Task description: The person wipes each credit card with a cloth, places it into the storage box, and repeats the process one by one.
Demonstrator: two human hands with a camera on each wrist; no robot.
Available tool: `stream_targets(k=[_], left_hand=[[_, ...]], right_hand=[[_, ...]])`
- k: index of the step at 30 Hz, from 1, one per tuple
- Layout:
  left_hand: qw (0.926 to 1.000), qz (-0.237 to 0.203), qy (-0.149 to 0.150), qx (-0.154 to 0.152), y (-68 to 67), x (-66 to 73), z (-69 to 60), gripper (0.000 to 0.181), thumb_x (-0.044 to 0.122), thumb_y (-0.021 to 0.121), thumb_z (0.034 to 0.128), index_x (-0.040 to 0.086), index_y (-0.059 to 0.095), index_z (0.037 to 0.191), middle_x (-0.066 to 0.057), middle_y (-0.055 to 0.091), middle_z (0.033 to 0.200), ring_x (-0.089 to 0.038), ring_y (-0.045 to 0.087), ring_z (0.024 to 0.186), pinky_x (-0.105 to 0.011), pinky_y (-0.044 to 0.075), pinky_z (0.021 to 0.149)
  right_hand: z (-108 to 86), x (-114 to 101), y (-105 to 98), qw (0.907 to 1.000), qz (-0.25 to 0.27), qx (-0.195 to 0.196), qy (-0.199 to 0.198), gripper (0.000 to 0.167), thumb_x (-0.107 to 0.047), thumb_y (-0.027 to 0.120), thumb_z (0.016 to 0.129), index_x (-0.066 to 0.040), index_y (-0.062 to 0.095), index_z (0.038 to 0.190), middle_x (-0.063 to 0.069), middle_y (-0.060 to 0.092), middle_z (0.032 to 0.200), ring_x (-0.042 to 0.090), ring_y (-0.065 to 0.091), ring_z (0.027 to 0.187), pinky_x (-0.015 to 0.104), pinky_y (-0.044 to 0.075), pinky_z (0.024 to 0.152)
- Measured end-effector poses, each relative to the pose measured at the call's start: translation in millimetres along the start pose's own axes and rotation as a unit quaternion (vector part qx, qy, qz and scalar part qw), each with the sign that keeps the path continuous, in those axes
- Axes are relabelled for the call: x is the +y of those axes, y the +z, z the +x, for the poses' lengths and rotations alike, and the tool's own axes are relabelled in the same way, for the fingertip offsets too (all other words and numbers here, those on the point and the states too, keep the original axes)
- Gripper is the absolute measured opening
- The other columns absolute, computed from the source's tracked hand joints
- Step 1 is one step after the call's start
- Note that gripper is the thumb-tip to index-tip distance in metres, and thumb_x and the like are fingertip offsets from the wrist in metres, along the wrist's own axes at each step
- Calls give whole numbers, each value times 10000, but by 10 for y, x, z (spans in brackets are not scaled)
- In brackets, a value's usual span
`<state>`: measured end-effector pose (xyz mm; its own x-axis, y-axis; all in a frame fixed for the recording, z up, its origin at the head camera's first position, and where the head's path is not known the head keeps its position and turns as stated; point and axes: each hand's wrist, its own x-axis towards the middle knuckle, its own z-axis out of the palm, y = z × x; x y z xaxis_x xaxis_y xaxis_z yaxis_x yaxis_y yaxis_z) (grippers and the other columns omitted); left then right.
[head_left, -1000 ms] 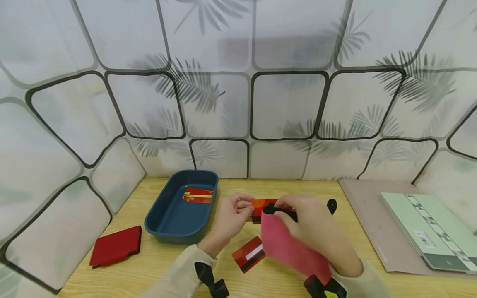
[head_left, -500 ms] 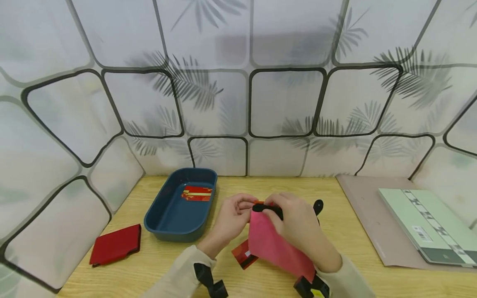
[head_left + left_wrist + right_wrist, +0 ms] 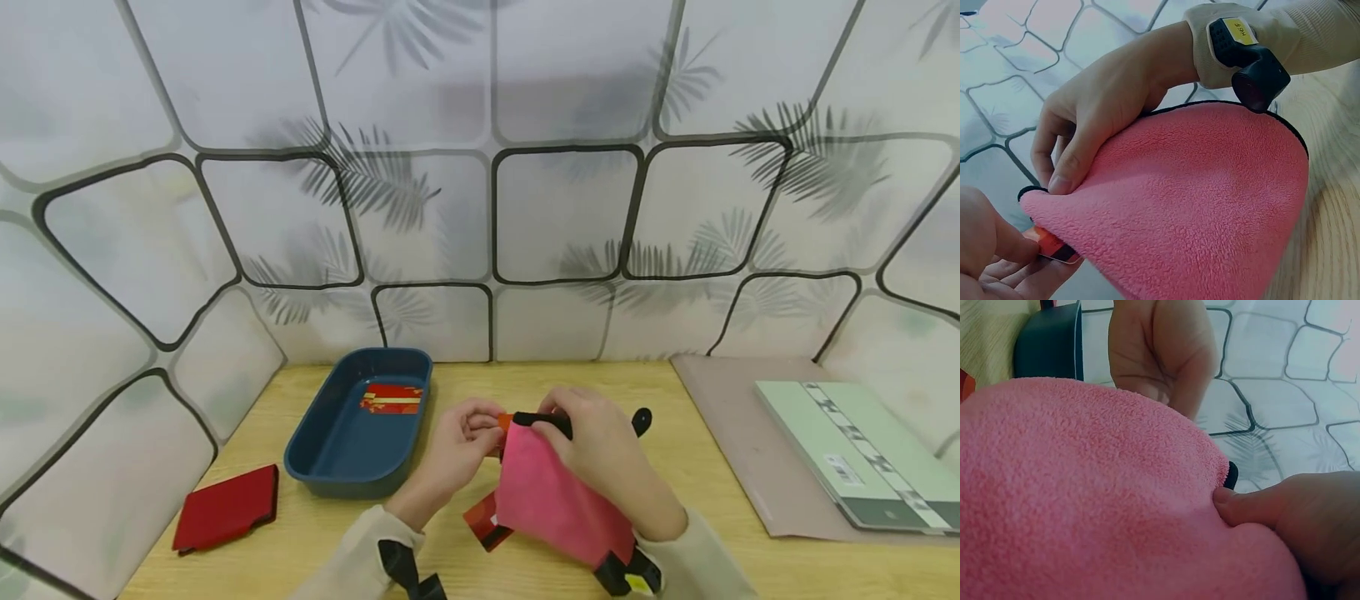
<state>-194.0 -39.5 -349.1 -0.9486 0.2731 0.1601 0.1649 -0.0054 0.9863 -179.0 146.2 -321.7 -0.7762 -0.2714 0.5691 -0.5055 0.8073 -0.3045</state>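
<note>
The person's left hand pinches a red card between thumb and fingers; the card projects past the edge of the pink cloth, which hides the remainder. The right hand pinches the cloth's black-trimmed upper edge, with the cloth hanging below its thumb. A second card lies on the bench, partly covered by the cloth. Outward: a blue tray sits toward the bench's far left corner, a red wallet near the left edge.
</note>
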Motion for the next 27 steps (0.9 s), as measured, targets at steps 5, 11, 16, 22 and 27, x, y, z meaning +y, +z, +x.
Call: stream_targets(k=[5, 11, 16, 22, 27], left_hand=[[9996, 162, -92, 216, -68, 17, -39, 196, -113, 527, 905, -124, 553, 1099, -51, 583, 822, -95, 565, 695, -253, 557, 691], [9990, 140, -206, 366, -115, 37, -34, 199, -123, 542, 895, -124, 566, 1092, -28, 610, 802, -86, 575, 681, -229, 549, 663], [9990, 33, -219, 381, -123, 19, -23, 201, -137, 546, 883, -133, 565, 1083, 3, 606, 775, -77, 581, 671, -212, 544, 651], [9979, 176, -67, 616, -112, 4, -25, 191, -142, 564, 869, -105, 601, 1053, -50, 637, 793, -96, 601, 682, -239, 562, 660], [9966, 243, 25, 789, -120, 23, -20, 186, -123, 565, 882, -105, 597, 1064, -88, 656, 819, -84, 608, 682, -252, 566, 665]], right_hand=[[26, 54, -18, 9994, -70, -262, 218, 172, -191, 796, 783, -169, 633, 834, -25, 645, 779, 149, 587, 702, 310, 484, 619], [45, 177, -169, 9978, -223, -407, 479, 155, -186, 776, 801, -182, 632, 858, -19, 651, 784, 121, 530, 642, 292, 419, 576], [45, 262, -260, 9972, -333, -457, 492, 136, -176, 769, 804, -175, 641, 851, -7, 648, 774, 122, 524, 629, 296, 413, 567], [29, 319, -351, 9956, -437, -529, 634, 118, -173, 754, 815, -167, 641, 847, -7, 621, 742, 138, 519, 625, 313, 414, 546], [16, 363, -461, 9950, -608, -402, 688, 116, -158, 748, 814, -144, 641, 856, -7, 612, 717, 177, 550, 661, 365, 445, 574]])
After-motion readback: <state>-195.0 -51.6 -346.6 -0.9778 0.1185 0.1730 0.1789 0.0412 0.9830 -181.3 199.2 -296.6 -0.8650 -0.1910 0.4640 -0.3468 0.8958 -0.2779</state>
